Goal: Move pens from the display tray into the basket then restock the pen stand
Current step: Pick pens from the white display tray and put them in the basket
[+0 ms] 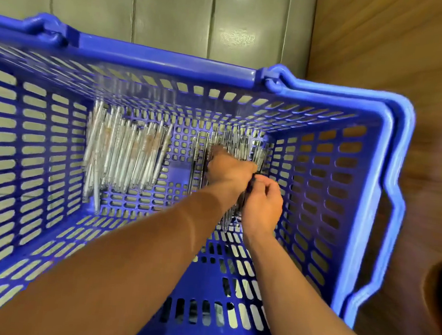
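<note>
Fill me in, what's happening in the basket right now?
A person has both hands down inside a blue slatted basket. The right hand grips a bundle of pens, while the left hand reaches into the right-hand pile of pens on the basket floor. A second, separate pile of clear pens lies at the left of the floor. Neither the display tray nor the pen stand is in view.

Basket (170, 62) open on top. Bare floor strip just left of left hand (227, 169), white pens (124, 152) beyond it. Dark pens (244, 142) crowd ahead. Right hand (263, 204) close to right wall.
</note>
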Demonstrator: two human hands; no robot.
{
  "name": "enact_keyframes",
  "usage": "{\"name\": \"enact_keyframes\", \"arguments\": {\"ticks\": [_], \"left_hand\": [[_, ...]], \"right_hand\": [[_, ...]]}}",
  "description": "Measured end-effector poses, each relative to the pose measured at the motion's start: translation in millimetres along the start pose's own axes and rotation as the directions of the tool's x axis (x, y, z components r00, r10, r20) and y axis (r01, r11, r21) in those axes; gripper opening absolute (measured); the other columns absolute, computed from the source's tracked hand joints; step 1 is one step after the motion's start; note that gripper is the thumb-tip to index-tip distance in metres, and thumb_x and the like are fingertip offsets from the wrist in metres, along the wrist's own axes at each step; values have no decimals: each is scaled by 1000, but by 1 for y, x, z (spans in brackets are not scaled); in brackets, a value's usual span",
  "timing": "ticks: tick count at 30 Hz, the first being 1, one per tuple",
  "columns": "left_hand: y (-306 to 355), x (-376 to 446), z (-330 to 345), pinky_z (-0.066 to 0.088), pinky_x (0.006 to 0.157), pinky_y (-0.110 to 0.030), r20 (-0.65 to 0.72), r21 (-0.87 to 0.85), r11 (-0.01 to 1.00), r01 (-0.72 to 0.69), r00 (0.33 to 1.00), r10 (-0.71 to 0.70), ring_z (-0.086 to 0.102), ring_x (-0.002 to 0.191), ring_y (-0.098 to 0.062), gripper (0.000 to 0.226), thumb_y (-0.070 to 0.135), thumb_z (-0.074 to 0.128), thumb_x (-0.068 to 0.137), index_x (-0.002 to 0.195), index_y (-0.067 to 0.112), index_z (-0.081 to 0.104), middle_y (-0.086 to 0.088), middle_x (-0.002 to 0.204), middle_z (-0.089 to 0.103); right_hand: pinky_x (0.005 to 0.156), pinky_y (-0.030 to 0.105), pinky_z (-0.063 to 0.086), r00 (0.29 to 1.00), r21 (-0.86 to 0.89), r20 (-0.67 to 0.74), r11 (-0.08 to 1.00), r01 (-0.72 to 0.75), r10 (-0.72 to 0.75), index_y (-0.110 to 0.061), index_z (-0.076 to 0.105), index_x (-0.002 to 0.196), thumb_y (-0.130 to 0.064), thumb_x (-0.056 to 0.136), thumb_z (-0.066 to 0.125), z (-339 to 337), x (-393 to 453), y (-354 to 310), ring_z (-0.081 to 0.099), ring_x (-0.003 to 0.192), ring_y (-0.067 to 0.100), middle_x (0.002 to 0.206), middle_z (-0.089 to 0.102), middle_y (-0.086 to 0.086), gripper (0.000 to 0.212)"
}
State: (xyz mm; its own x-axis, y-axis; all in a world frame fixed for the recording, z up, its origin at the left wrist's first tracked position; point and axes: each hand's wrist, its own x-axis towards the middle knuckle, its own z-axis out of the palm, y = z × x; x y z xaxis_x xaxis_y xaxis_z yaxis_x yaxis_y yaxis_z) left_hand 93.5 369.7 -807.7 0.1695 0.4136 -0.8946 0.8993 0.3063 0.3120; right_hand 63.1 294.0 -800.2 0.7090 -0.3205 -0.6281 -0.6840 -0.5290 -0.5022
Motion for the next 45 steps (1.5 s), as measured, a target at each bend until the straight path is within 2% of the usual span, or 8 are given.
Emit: {"name": "enact_keyframes", "arguments": {"ticks": [10,15,18,22,25,29,38,45], "left_hand": [[-5,-14,4,58,86,-48,125,15,998,-57,991,55,65,107,-34,74,23,74,86,146,14,32,-13,133,55],[-20,-22,-12,51,65,-9,195,-12,996,-88,977,89,56,81,-2,56,13,56,99,151,15,37,-5,147,47],[-26,-27,-28,47,78,-11,196,-5,994,-106,975,105,61,99,-7,47,11,54,99,145,13,45,-1,132,58],[-32,-33,-55,53,60,-23,191,21,993,-118,975,112,51,63,-6,33,7,51,98,131,8,54,4,88,60],[-32,-42,-80,55,93,-42,231,43,992,-114,968,101,61,89,-16,32,5,49,97,128,5,58,-3,102,64],[-24,-62,-113,52,80,-35,235,27,994,-110,967,100,58,90,-22,27,2,47,96,88,24,60,-2,106,63],[1,-129,-191,53,73,-29,153,-72,989,-129,978,139,65,91,-17,17,5,51,98,100,20,60,-3,106,68],[-6,-172,-257,51,70,-31,11,-168,968,-187,981,191,65,81,-17,14,9,56,96,102,18,65,-3,96,70]], "right_hand": [[105,41,44,987,-175,126,977,122,-100,-14,41,142,-17,94,59,-8,-5,1,50,126,19,138,52,3,51],[108,37,41,985,-386,157,914,126,-69,-10,37,143,-10,90,62,-10,-7,1,44,131,23,143,46,8,59],[103,33,41,984,-426,171,896,125,-55,-10,38,144,-12,91,62,-15,-12,0,45,130,24,144,44,8,58],[85,21,35,981,-450,177,880,153,-80,-11,44,138,-16,92,62,-26,-20,-3,50,120,20,139,47,7,50],[86,24,42,974,-440,202,879,182,-101,-11,50,132,-15,93,60,-38,-29,-8,54,108,17,131,52,8,41],[93,43,50,970,-400,241,907,133,-36,-12,51,131,-12,93,57,-59,-40,-20,62,104,30,121,61,14,38],[81,24,40,965,-301,38,918,260,-260,-11,64,111,-8,88,59,-122,-91,-66,63,88,22,101,70,7,25],[98,44,43,966,-369,-182,923,107,-184,0,53,124,-18,81,67,-166,-128,-92,54,115,39,124,58,21,48]]}}
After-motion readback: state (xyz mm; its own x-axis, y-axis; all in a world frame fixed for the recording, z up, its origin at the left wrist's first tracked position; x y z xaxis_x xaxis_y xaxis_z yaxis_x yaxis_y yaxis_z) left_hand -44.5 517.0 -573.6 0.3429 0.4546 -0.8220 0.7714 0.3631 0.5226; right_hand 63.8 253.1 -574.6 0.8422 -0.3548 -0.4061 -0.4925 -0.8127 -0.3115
